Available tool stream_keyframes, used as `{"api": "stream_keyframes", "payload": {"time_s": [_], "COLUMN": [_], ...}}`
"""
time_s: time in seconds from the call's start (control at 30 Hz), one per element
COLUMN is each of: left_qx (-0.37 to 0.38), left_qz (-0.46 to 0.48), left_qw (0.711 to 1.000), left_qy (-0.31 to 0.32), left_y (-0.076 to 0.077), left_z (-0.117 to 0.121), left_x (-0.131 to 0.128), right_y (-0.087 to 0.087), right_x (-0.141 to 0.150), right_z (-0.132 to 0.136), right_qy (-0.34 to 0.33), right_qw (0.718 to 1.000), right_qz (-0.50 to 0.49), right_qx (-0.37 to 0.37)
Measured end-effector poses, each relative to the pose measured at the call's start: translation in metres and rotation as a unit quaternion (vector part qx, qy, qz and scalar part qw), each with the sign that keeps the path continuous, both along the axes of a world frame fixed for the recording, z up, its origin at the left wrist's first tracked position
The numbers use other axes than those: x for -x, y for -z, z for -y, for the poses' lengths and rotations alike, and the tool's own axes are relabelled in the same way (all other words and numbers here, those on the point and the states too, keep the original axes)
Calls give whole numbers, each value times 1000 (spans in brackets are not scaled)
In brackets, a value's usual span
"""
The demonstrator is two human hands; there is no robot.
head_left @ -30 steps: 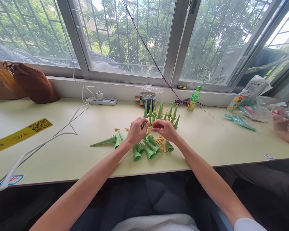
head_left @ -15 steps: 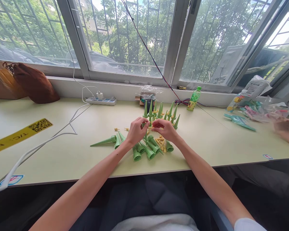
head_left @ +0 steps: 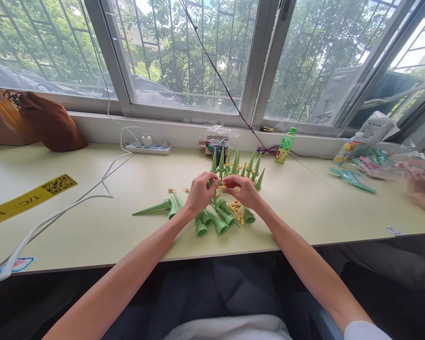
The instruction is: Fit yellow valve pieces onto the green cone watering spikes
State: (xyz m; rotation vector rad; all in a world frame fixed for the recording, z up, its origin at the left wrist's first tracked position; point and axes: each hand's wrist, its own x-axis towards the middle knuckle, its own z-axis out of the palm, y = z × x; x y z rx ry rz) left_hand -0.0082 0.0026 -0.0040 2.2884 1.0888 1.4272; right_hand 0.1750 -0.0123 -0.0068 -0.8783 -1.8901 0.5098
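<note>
My left hand [head_left: 202,191] is closed on a green plastic watering spike [head_left: 214,202], whose tip points down below the fingers. Close beside it, my right hand [head_left: 243,191] pinches a small yellow valve piece [head_left: 222,187] against the spike; the fingers partly hide the join. In front of my hands lie several loose green spikes [head_left: 221,226] with open threaded ends, and one spike [head_left: 152,208] lies further left. A pile of yellow pieces [head_left: 236,210] is among them. Behind my hands, several spikes [head_left: 257,165] stand tip up with yellow pieces fitted.
A power strip [head_left: 148,148] with a white cable stands by the window ledge. A green bottle [head_left: 285,145] is at the back, near a small box [head_left: 219,153]. At the right, another person's hands [head_left: 420,182] are near plastic bags [head_left: 378,163]. A brown bag [head_left: 51,123] sits at left.
My hands stay together in nearly the same place, with only slight finger movement at the yellow piece. The other person's hands at the right have shifted a little.
</note>
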Motion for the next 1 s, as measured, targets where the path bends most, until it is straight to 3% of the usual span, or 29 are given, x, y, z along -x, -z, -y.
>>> {"api": "stream_keyframes", "payload": {"time_s": [1.0], "left_qx": [-24], "left_qz": [7], "left_qw": [1000], "left_qy": [4], "left_y": [2], "left_z": [-1], "left_x": [-1], "right_y": [1], "right_x": [1], "right_z": [1], "right_qy": [-12], "right_qw": [999], "right_qz": [33], "right_qx": [24]}}
